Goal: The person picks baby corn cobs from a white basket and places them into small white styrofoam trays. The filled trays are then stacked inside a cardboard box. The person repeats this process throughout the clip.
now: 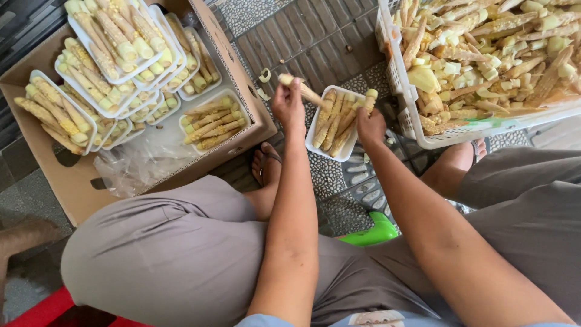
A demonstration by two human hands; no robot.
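My left hand point(288, 106) grips a pale baby corn ear point(310, 94) that slants over the left edge of a white foam tray point(315, 143). The tray sits on the floor between my knees and holds several baby corn ears laid side by side. My right hand point(370, 123) holds another baby corn ear point(369, 97) at the tray's right edge, its tip pointing up.
A cardboard box point(232, 66) at the left holds several filled white trays and a clear plastic bag point(130, 166). A white plastic basket point(417, 130) at the upper right is heaped with baby corn. A green stool edge point(372, 233) shows between my legs. My sandalled foot point(265, 166) rests by the box.
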